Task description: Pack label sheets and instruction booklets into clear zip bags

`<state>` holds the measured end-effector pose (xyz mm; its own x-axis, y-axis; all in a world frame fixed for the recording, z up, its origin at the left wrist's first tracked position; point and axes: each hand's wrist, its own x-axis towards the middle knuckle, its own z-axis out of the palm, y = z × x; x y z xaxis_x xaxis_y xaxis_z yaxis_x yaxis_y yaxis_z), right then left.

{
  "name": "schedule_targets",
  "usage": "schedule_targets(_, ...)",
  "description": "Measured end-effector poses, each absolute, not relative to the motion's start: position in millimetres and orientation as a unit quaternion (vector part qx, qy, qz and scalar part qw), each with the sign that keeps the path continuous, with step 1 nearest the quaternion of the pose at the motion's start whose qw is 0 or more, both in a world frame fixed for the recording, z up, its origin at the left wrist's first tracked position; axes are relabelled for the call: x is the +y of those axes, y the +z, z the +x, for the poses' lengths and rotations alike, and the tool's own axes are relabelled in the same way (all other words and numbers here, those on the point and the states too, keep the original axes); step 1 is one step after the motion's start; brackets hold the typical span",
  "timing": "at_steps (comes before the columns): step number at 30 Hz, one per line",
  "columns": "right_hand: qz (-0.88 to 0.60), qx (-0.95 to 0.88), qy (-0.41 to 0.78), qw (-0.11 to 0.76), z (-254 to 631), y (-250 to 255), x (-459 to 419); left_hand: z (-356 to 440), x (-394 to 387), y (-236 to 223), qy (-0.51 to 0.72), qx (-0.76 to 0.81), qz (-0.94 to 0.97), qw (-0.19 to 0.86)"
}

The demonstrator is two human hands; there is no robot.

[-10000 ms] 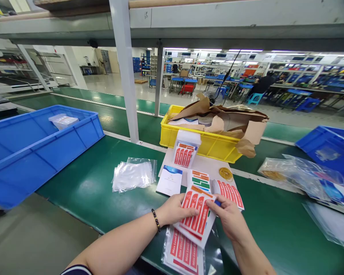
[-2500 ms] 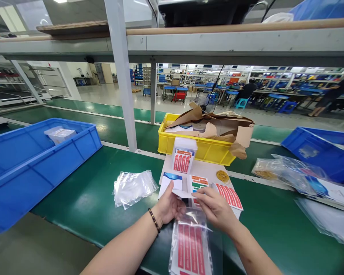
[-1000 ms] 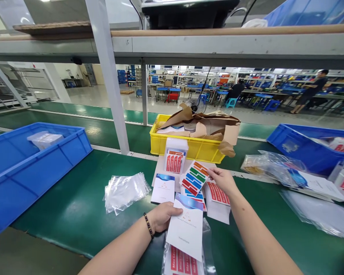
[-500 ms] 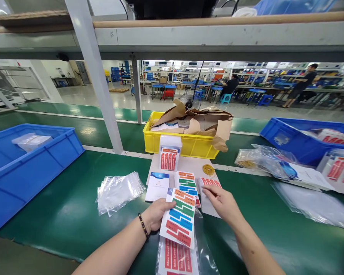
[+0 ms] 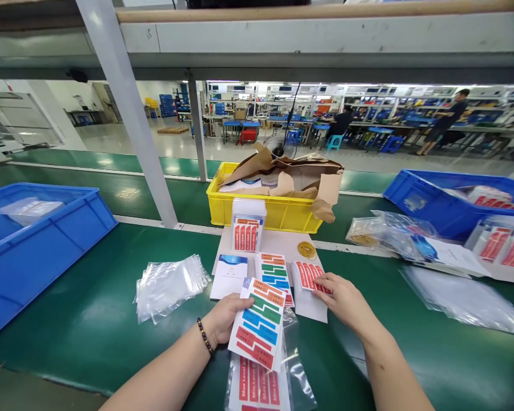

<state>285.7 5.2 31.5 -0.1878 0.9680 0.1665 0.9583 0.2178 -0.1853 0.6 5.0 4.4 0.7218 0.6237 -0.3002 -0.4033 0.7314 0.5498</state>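
My left hand [image 5: 225, 319] is closed on a sticker sheet [image 5: 259, 325] with orange, green, blue and red labels, thumb on top. Beneath that sheet, a clear plastic bag [image 5: 297, 365] holds a sheet of red labels [image 5: 259, 385]. My right hand [image 5: 346, 297] has its fingertips pinched at the right edge of the top red label sheet [image 5: 309, 276] on a white stack. Another coloured sticker sheet [image 5: 275, 274] lies between the hands. Left of it is a white booklet [image 5: 230, 274] with a blue top.
A yellow bin [image 5: 263, 211] with torn brown paper stands behind a stack of bagged label sheets [image 5: 247, 228]. Yellow rubber bands [image 5: 306, 249] lie on a white board. Clear bags [image 5: 169, 288] lie to the left. Blue bins [image 5: 47, 228] flank both sides; a post [image 5: 131, 114] rises at left.
My right hand has come down onto the edge of the red label sheet. My left hand still holds the coloured sticker sheet. The whole view has shifted slightly.
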Motion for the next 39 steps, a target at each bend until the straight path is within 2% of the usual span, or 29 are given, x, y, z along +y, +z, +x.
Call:
schedule_targets(7,-0.618,-0.771,-0.014,0.150,293,26,6,2,5,3,0.293,0.257,0.230,0.892)
schedule_targets(11,-0.591,-0.736,-0.133,0.303,266,28,-4,4,7,2,0.321,0.270,0.203,0.885)
schedule_targets(14,-0.481,-0.771,-0.156,0.388,222,33,-24,7,10,2,0.337,0.251,0.170,0.891)
schedule_targets(18,-0.368,-0.866,-0.088,0.327,169,29,-49,9,10,4,0.374,0.249,0.167,0.878)
schedule_targets(23,-0.350,-0.894,-0.049,0.275,152,16,-53,8,5,7,0.409,0.277,0.267,0.827)
schedule_targets(30,-0.343,-0.906,-0.003,0.248,156,25,-49,8,2,8,0.400,0.270,0.302,0.822)
schedule_targets(34,-0.357,-0.881,0.079,0.301,168,34,-44,7,2,8,0.398,0.278,0.319,0.814)
schedule_targets(37,-0.455,-0.782,0.170,0.391,185,32,-34,6,0,7,0.376,0.281,0.332,0.818)
schedule_targets(39,-0.510,-0.708,0.257,0.416,195,30,-27,6,-2,7,0.352,0.282,0.344,0.824)
